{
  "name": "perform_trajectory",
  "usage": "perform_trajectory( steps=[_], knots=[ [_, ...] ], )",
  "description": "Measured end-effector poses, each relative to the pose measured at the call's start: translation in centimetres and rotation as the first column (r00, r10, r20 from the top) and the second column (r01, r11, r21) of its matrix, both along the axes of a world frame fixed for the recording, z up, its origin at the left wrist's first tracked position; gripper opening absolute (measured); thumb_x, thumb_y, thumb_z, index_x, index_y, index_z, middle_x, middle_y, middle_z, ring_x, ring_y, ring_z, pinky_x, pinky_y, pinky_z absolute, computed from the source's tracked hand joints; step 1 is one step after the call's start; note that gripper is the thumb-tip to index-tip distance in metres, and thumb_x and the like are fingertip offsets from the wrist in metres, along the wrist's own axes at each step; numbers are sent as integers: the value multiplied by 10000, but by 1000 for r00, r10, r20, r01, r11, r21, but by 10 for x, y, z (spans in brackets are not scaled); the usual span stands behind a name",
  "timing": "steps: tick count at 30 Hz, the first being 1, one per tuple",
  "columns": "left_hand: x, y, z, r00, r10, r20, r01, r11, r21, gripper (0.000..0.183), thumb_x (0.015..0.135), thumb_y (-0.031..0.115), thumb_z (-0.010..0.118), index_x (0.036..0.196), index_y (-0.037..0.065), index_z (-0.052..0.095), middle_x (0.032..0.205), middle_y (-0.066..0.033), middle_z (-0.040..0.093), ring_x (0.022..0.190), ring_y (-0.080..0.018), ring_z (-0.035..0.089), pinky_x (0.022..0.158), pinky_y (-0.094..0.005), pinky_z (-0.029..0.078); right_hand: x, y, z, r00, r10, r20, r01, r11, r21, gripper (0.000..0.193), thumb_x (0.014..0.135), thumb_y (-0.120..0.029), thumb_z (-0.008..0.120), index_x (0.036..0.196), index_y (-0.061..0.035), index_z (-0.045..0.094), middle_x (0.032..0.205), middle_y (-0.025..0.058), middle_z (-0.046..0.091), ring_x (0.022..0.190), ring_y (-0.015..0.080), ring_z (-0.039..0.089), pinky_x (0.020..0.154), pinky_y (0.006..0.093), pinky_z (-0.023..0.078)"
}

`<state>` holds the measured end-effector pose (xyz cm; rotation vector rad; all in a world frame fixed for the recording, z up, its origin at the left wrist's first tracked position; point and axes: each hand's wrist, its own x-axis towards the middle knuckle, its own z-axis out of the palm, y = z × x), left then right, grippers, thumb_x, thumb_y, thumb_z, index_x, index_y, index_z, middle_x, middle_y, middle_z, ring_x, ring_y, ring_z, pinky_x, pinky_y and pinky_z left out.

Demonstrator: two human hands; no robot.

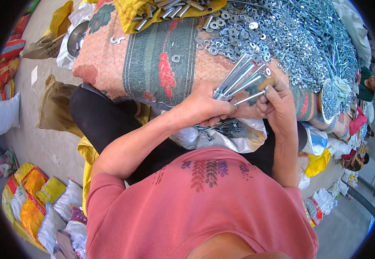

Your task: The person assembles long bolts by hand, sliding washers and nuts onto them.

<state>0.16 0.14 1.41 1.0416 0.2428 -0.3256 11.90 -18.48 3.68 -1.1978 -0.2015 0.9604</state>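
Observation:
My left hand [204, 105] is closed round a bundle of long silvery bolts [238, 78], which fan out up and to the right. A single long bolt [248, 98] reaches from beside that fist to my right hand [280, 103]. The right thumb and fingers pinch its far end; a small washer or nut there cannot be made out. Just beyond both hands, loose flat washers [235, 32] lie heaped on a patterned cloth [109, 60]. Below my hands, more bolts [226, 129] rest in a white sack [252, 140] at my lap.
Metal tubes [170, 9] lie on yellow sacking at the far edge. A pile of long bolts [325, 34] spreads to the far right, near a basin of small parts [328, 100]. Filled sacks [40, 198] stand at the left. Other people [368, 84] sit at the far right.

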Motion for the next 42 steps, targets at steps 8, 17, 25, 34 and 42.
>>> perform_trajectory(
  steps=[8, 17, 25, 34, 42],
  knots=[
    [0, 1, -6, 1000, 6, -25, -11, 980, -198, 152, 746, 107, 656, 818, 14, 560, 590, -58, 543, 363, -71, 432, 300, -200, 271, 15, -14, 6, 771, 185, 609, -12, 961, -277, 374, 890, -303, 571, 1095, 9, 587, 867, 80, 607, 759, 112, 575, 653, 238, 458],
    [1, 2, -3, 998, 50, -28, -54, 979, -197, 143, 755, 100, 637, 816, 8, 546, 590, -58, 534, 358, -72, 429, 292, -198, 265, 76, -19, -14, -57, 621, 782, 704, 580, -409, 141, 801, -127, 603, 874, -7, 611, 832, 160, 608, 736, 283, 599, 663, 346, 459],
    [-1, -1, -5, 998, 39, -40, -46, 981, -189, 147, 746, 86, 635, 828, 6, 543, 592, -61, 538, 366, -72, 448, 284, -194, 270, 11, 1, 12, 826, 0, 564, 148, 965, -218, 87, 855, -32, 579, 928, 14, 570, 850, 101, 633, 679, 131, 610, 601, 234, 493],
    [-1, 0, -2, 997, -7, -80, -10, 979, -202, 159, 739, 79, 640, 840, 6, 540, 590, -64, 538, 367, -78, 454, 283, -193, 266, -5, 0, 7, 832, -6, 555, 111, 981, -156, 130, 824, 28, 593, 944, 28, 543, 903, 130, 630, 721, 144, 611, 654, 257, 523],
    [0, 2, -1, 996, -34, -83, 14, 974, -226, 190, 736, 68, 639, 874, 3, 527, 586, -65, 522, 360, -79, 435, 282, -194, 258, -6, -4, 0, 991, -86, 103, 95, 991, -94, 118, 827, 11, 580, 940, 28, 550, 875, 142, 631, 713, 165, 639, 625, 256, 544]
  ],
)
